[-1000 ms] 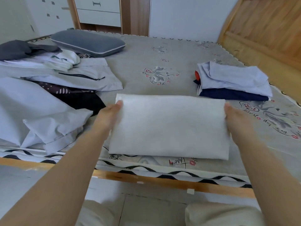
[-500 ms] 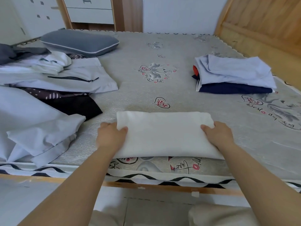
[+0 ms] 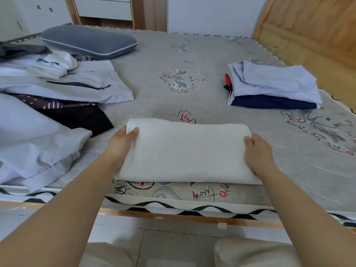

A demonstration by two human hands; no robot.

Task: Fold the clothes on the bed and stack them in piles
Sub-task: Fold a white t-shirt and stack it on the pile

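Observation:
A folded white garment (image 3: 187, 151) lies near the front edge of the bed (image 3: 192, 89). My left hand (image 3: 120, 145) grips its left end, thumb on top and fingers underneath. My right hand (image 3: 257, 149) grips its right end the same way. A pile of folded clothes (image 3: 273, 83), light blue on top of navy with a bit of red showing, sits at the right of the bed. Unfolded clothes (image 3: 48, 105) in white, light blue, black and dark patterned fabric lie spread over the left side.
A grey pillow (image 3: 88, 40) rests at the far left of the bed. A wooden headboard (image 3: 312, 29) rises at the right. White drawers (image 3: 102, 6) stand behind the bed. The bed's wooden front rail (image 3: 173, 216) runs just before my knees.
The white garment was held wide and flat, then folded smaller near the bed edge. Both hands have since shifted to grip its two ends, and its left end has lifted slightly.

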